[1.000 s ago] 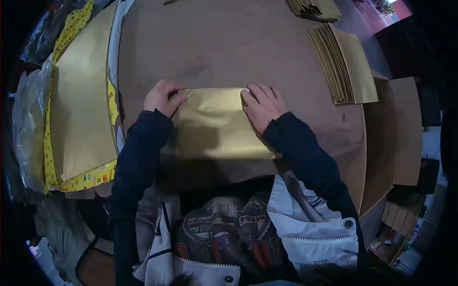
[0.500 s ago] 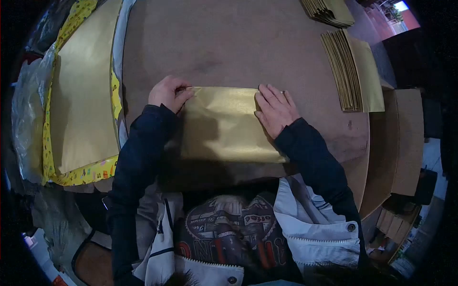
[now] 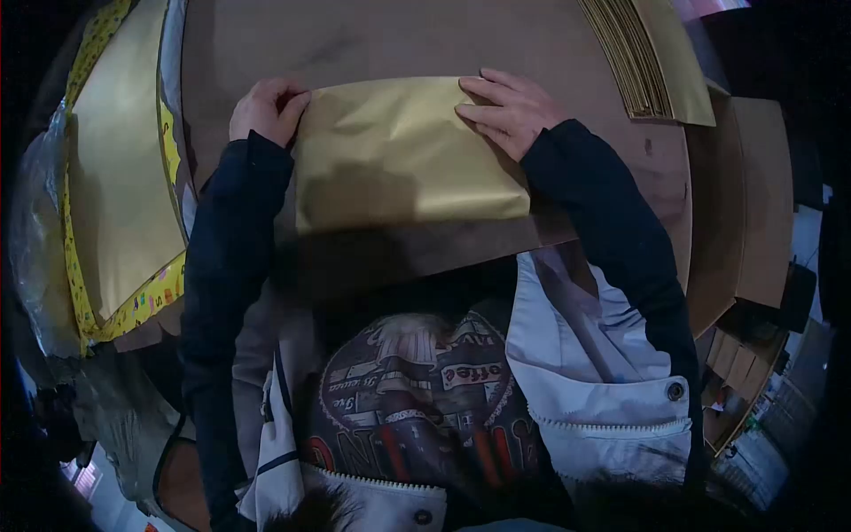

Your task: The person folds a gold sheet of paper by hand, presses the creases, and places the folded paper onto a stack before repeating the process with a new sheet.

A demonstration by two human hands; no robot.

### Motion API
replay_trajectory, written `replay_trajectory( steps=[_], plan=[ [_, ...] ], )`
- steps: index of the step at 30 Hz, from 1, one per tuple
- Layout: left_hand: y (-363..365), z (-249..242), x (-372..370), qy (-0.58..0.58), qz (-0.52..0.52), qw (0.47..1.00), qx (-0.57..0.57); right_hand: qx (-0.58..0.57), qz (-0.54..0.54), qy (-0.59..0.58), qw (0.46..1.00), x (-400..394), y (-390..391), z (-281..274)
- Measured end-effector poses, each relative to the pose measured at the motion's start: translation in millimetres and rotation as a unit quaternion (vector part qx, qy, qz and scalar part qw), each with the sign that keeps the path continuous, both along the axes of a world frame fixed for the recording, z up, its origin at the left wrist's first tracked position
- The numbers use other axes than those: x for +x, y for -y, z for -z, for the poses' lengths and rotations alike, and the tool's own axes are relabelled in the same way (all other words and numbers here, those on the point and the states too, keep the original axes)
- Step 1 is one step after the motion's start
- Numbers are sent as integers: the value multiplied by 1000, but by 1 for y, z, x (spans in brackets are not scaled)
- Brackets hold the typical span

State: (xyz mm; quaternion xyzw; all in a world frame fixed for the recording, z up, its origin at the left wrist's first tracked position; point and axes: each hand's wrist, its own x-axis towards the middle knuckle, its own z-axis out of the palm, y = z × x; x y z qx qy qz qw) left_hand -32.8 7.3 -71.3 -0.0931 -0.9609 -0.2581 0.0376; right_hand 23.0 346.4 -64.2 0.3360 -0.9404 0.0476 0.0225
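A sheet of gold paper (image 3: 390,168), seemingly folded, lies in front of me close to the table's near edge. At its upper left corner, my left hand (image 3: 269,111) is closed, with thumb and fingers pinching the paper. My right hand (image 3: 510,111) rests at the upper right corner, its fingers stretched out and apart with the tips on the paper. A shadow covers part of the sheet's lower left.
Large flat gold sheets (image 3: 124,151) lie at the left on yellow printed wrapping (image 3: 146,301), beside clear plastic (image 3: 40,239). A stack of folded gold pieces (image 3: 634,58) sits at upper right. An open cardboard box (image 3: 762,195) stands beyond the brown table's (image 3: 381,40) right edge.
The view has tilted down, so the table appears higher in the picture. My right hand's fingers are spread wider at the corner. My left hand still pinches the paper.
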Motion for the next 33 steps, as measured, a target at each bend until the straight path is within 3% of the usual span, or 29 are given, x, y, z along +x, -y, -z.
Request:
replay_trajectory(
  steps=[4, 6, 8, 10, 12, 14, 22, 25, 29, 31, 33],
  plan=[
    [-12, -17, 8, -38, -18, 987, -156, 17, 19, 5, 1000, 0, 1, 4],
    [-36, -36, 32, -25, 41, 990, -135, 46, 20, 18, 999, -3, 6, 0],
    [-69, -32, 55, -27, 166, 981, -95, 53, 26, 30, 998, -3, 3, 5],
    [-113, -41, 73, 53, 182, 971, -145, 39, 13, 35, 999, -5, 0, 10],
    [-128, -12, 74, 18, 153, 978, -142, 0, -5, -28, 1000, -2, 1, 8],
    [-125, 6, 73, -12, 132, 981, -140, -6, -2, -6, 1000, -2, 2, 10],
    [-54, 18, 58, -38, 50, 974, -217, -23, 6, 9, 1000, -1, -4, 14],
    [-42, 13, 56, 10, 33, 963, -266, -23, 32, 19, 999, 5, -8, 15],
    [-37, 22, 56, -15, 29, 969, -245, 17, 61, 25, 998, 1, 0, 3],
    [-38, 21, 56, -22, 29, 968, -248, 178, 75, 94, 977, -6, 21, -30],
    [-38, 21, 57, -25, 26, 967, -252, 159, 34, 71, 984, -4, 49, -49]
  ],
)
